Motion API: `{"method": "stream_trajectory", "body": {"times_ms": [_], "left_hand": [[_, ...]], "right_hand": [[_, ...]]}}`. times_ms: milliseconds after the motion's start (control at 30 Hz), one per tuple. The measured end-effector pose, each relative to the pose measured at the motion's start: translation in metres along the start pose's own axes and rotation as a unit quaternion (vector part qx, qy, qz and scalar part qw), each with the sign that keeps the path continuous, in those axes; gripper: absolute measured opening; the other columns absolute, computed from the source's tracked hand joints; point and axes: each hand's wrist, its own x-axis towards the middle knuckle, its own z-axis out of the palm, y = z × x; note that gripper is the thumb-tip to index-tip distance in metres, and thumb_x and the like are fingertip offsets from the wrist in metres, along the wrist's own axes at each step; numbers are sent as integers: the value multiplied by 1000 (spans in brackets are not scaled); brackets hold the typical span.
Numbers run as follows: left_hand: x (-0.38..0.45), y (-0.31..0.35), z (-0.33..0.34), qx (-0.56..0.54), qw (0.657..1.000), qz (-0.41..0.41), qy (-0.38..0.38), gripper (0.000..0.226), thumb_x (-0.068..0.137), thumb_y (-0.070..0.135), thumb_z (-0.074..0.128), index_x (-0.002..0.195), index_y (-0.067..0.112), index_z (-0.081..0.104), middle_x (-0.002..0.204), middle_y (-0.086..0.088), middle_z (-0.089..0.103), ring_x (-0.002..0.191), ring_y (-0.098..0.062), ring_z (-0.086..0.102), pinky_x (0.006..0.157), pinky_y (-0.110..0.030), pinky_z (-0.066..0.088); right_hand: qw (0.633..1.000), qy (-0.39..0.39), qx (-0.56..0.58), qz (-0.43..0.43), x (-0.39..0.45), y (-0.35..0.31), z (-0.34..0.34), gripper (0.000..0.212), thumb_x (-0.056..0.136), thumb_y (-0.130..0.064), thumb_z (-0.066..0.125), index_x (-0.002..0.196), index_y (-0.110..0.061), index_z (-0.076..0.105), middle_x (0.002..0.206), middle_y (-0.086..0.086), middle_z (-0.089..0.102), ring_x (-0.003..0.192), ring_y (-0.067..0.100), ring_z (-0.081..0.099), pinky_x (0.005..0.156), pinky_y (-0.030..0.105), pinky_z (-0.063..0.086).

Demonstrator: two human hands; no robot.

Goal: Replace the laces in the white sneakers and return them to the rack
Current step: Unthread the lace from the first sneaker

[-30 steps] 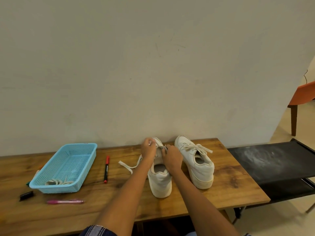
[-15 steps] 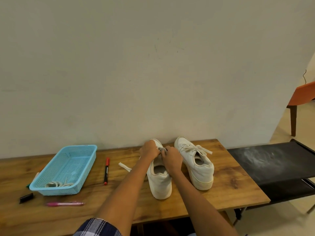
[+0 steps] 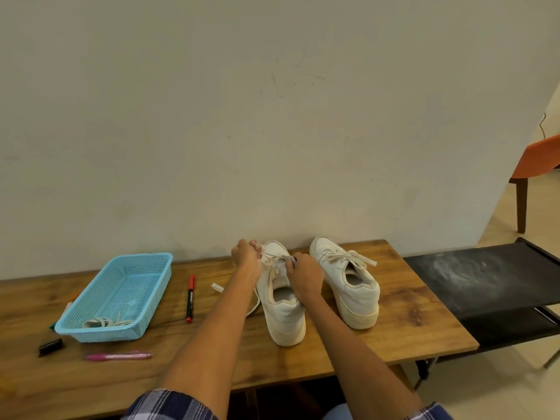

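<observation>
Since a moment ago my hands have drawn apart over the left white leather sneaker (image 3: 283,301) on the wooden bench (image 3: 403,325): left hand (image 3: 247,259) and right hand (image 3: 304,275) each pinch the flat cream lace (image 3: 277,258), which looks pulled taut. I judge tying is near. Its long axis runs heel toward me, toe to the wall.

Both sneakers (image 3: 285,310) in front of me are white, with cream laces (image 3: 348,257). My sleeve (image 3: 169,406) is blue-and-white plaid. The basket (image 3: 121,295) is light blue mesh, the marker (image 3: 190,294) red and black, the pen (image 3: 119,356) pink. The desk (image 3: 409,322) is brown woodgrain, the rack (image 3: 485,277) black, the chair (image 3: 542,159) orange.
</observation>
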Motion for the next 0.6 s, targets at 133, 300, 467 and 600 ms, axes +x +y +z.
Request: {"method": "stream_trajectory", "body": {"times_ms": [133,300,467,600], "left_hand": [[4,-10,-7,435,888,121,-84,26,91,26,48,74,9,57,68,-6,50,59,-18,43,58,-28,33],[3,-12,-8,635,746,139,-144,49,81,36,68,106,-6,64,101,-22,67,96,-31,64,61,-30,36],[0,-9,-3,642,738,141,-155,42,89,28,58,110,-8,60,110,-25,64,105,-37,61,81,-41,49],[1,-11,-4,493,844,150,-148,29,100,19,37,108,-2,56,108,-22,60,103,-34,58,83,-37,45]], "right_hand": [[1000,3,6,1,1,0,0,30,98,-30,41,95,-7,60,96,8,63,84,20,58,64,26,33],[1000,1,9,2,2,-1,1,30,97,-30,41,96,-8,61,96,8,63,83,19,57,65,26,35],[1000,1,9,-1,1,0,1,29,97,-29,41,94,-8,60,96,8,63,85,20,58,64,26,33],[1000,3,7,-2,1,0,0,29,98,-29,40,96,-7,59,97,9,62,86,21,58,64,26,32]]}}
